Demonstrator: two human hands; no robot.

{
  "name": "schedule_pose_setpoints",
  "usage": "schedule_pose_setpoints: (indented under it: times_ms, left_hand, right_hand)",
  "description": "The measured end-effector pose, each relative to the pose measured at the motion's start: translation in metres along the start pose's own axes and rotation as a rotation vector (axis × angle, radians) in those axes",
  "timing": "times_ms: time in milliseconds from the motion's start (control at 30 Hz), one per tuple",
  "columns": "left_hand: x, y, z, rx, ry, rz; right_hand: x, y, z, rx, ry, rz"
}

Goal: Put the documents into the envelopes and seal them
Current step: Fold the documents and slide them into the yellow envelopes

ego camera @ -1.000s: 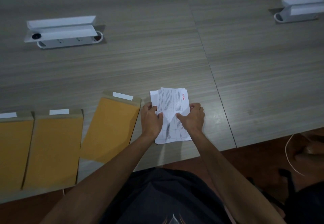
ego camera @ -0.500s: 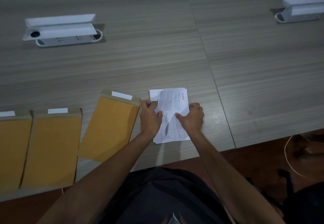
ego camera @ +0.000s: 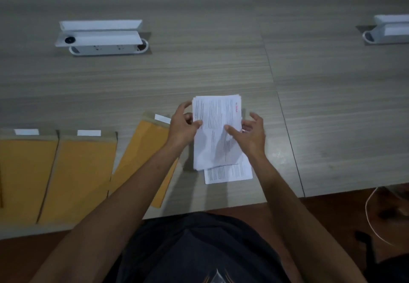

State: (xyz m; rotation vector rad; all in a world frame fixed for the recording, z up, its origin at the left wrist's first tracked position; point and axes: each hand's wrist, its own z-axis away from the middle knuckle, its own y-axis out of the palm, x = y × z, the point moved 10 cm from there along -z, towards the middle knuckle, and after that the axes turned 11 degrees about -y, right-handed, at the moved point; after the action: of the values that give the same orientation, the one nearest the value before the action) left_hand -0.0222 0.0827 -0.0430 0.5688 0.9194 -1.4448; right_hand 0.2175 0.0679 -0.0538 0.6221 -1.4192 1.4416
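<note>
- The left hand (ego camera: pixel 182 127) pinches the left edge of the top papers (ego camera: pixel 215 127), in the middle of the frame.
- The right hand (ego camera: pixel 250 133) has let go; its fingers are now spread, thumb touching the papers.
- A moment ago the pile lay flat. Now the top part is lifted off the bottom sheet (ego camera: pixel 228 173).
- The nearest envelope (ego camera: pixel 143 150) waits just left on the bench (ego camera: pixel 332 105), probably next.

You are sitting in an office or meeting room. You face a long table (ego camera: pixel 221 65) of grey wood-grain panels joined edge to edge. A white pop-up power socket box (ego camera: pixel 100 38) is set into it at far left, a second box (ego camera: pixel 389 30) at far right. Brown envelopes (ego camera: pixel 79 172) and printed papers (ego camera: pixel 218 132) lie along the table's near edge.
</note>
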Motion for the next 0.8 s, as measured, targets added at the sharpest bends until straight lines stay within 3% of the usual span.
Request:
schedule_pose_setpoints:
  times_ms: [67, 200, 433, 567, 800]
  left_hand:
    - [-0.002, -0.019, -0.003, 0.008, -0.033, 0.104]
    - [0.012, -0.082, -0.01, -0.083, -0.095, 0.275]
    - [0.058, -0.162, -0.009, -0.146, -0.188, 0.601]
    - [0.075, -0.193, -0.008, -0.105, -0.224, 0.544]
    - [0.076, -0.29, -0.005, -0.034, -0.136, 0.236]
  right_hand:
    - [0.013, 0.001, -0.007, 0.053, -0.017, -0.025]
    - [0.034, 0.059, 0.003, 0.43, 0.014, -0.037]
    - [0.054, 0.146, 0.04, 0.466, 0.258, -0.617]
    - [0.075, 0.189, 0.051, 0.464, 0.184, -0.653]
    - [0.107, 0.22, 0.06, 0.561, -0.005, -0.339]
